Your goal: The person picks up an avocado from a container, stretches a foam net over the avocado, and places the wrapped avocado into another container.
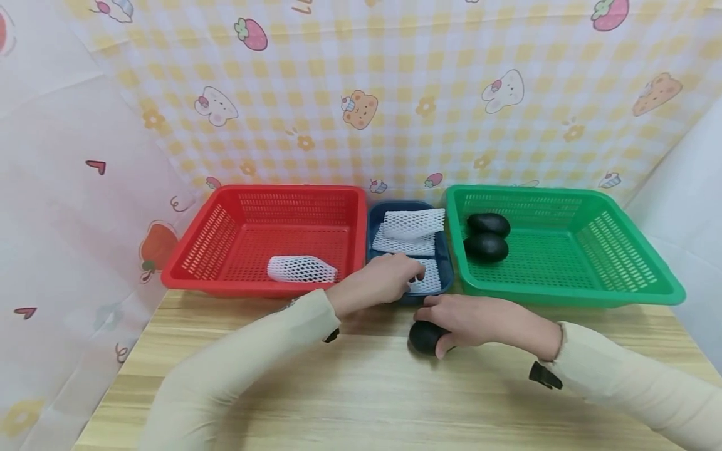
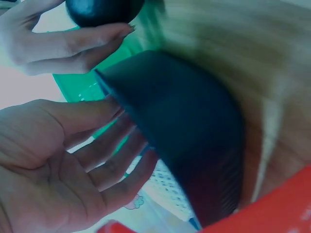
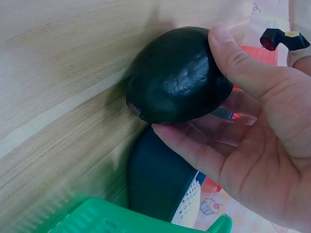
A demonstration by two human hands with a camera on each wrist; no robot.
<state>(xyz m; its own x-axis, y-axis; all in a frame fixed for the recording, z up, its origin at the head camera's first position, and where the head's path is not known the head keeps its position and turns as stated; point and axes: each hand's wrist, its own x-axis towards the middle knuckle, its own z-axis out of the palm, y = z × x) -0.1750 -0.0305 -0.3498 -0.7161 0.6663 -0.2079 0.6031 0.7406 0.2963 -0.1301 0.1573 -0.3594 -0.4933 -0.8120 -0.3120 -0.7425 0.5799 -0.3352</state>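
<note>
My right hand (image 1: 468,319) grips a dark avocado (image 1: 424,338) low over the table, just in front of the blue tray (image 1: 448,275). In the right wrist view, the thumb lies along one side of the avocado (image 3: 180,77) and the fingers along the other. My left hand (image 1: 392,275) reaches over the tray's near rim, fingers loosely bent above a white foam net (image 1: 431,275). Its fingertips are hidden behind the tray wall (image 2: 180,116) in the left wrist view. More foam nets (image 1: 414,224) lie stacked at the back of the tray.
Left of the tray stands a red basket (image 1: 361,238) with one white foam net sleeve (image 1: 301,269) inside. A green basket (image 1: 564,294) on the right holds two dark avocados (image 1: 486,247). A patterned cloth (image 1: 395,94) hangs behind the wooden table (image 1: 350,394).
</note>
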